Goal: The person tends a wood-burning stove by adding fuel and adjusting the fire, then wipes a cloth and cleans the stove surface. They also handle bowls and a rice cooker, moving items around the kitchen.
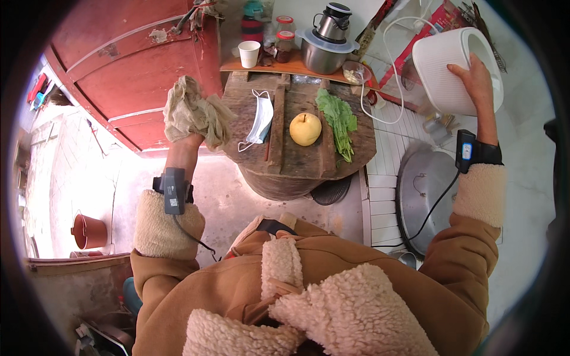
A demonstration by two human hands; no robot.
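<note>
A crumpled beige cloth (189,111) is held up in my left hand (192,141), left of the round wooden lid. My right hand (478,84) grips the rim of a white ribbed plastic container (438,75) at the upper right, thumb on its outer side; the fingertips are partly hidden. On the weathered wooden lid (294,160) between my hands lie a face mask (262,118), a yellow round pear (305,129) and a bunch of leafy greens (339,124).
Behind the lid, an orange-brown board (285,69) bears a paper cup (249,54), red-lidded jars (284,46), a steel pot (325,55) and a small bowl (356,72). A large metal lid (427,191) is at the right. A red door (147,66) and a bucket (90,231) are at the left.
</note>
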